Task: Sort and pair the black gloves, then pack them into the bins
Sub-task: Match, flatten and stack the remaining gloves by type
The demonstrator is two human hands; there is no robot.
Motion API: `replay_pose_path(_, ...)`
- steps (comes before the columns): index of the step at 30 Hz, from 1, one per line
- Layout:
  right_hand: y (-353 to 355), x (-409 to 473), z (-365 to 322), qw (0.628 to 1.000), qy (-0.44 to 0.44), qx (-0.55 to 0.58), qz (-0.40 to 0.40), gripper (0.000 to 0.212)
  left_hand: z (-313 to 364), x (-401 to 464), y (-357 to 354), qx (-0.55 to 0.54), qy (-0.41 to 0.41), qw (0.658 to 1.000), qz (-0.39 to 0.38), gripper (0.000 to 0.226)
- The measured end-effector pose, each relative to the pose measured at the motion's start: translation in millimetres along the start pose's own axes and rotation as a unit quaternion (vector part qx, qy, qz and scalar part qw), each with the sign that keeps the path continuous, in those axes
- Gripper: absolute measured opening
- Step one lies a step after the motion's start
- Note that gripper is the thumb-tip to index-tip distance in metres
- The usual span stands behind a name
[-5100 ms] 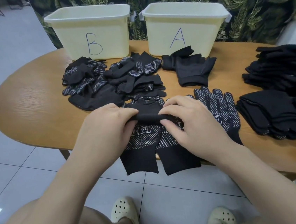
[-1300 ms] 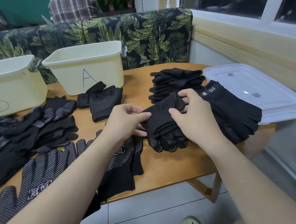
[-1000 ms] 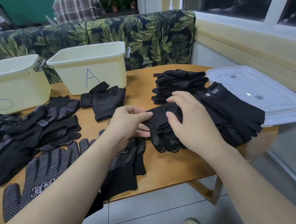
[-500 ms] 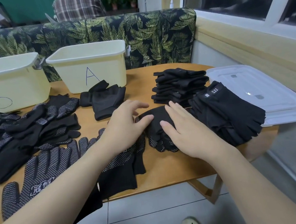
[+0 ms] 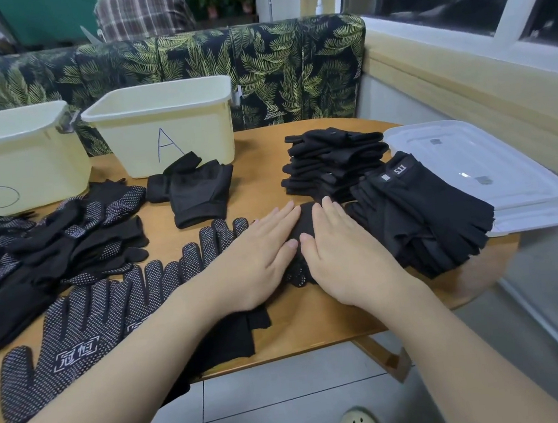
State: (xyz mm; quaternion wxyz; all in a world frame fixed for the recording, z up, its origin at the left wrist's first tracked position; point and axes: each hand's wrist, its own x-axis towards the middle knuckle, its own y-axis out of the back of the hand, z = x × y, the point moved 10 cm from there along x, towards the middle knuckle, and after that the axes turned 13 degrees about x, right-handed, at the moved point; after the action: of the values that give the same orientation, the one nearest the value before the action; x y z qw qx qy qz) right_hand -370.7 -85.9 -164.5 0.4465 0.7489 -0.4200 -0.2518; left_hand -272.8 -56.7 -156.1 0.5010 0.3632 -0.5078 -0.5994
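While your forearms reach in over the worktop [image 5: 303, 326] edge, your left hand [image 5: 258, 258] and right hand [image 5: 340, 253] lie side by side, fingers straight and released, pressing flat on a folded dotted glove pair [image 5: 302, 229]. Left of your hands, two dotted gloves [image 5: 86, 328] lie spread palm-up. Just right sits a stack of fingerless gloves [image 5: 422, 217], with a clear lid [image 5: 493, 171] beside it. Farther back lie a mixed glove heap [image 5: 53, 235], another folded stack [image 5: 331, 161], then bin A [image 5: 165, 126] and bin B [image 5: 13, 153].
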Motion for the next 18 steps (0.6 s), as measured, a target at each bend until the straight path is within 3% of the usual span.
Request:
replay_pose_path(3, 1.0, -0.4, 2.9, 1.000, -0.017, -0.014, 0.007, 0.084, 2.9, -0.7, 0.8, 0.014, -0.003, 1.000, -0.003, 0.058)
replay_pose_path(8, 29.5, -17.0, -38.3, 0.996, 0.020, -0.033, 0.078, 0.058, -15.8, -31.8, 28.9, 0.065, 0.018, 0.998, 0.015, 0.059)
replay_pose_path(13, 22.4, -25.9, -99.5, 0.987, 0.143, 0.019, 0.070, 0.047, -89.4, -140.3, 81.8, 0.007, 0.156, 0.982, 0.106, 0.064)
replay_pose_path(18, -18.0, -23.1, -145.2, 0.976, 0.211, 0.055, 0.020, 0.040, -146.2, -219.6, 76.2, 0.002, 0.259, 0.959, 0.110, 0.064)
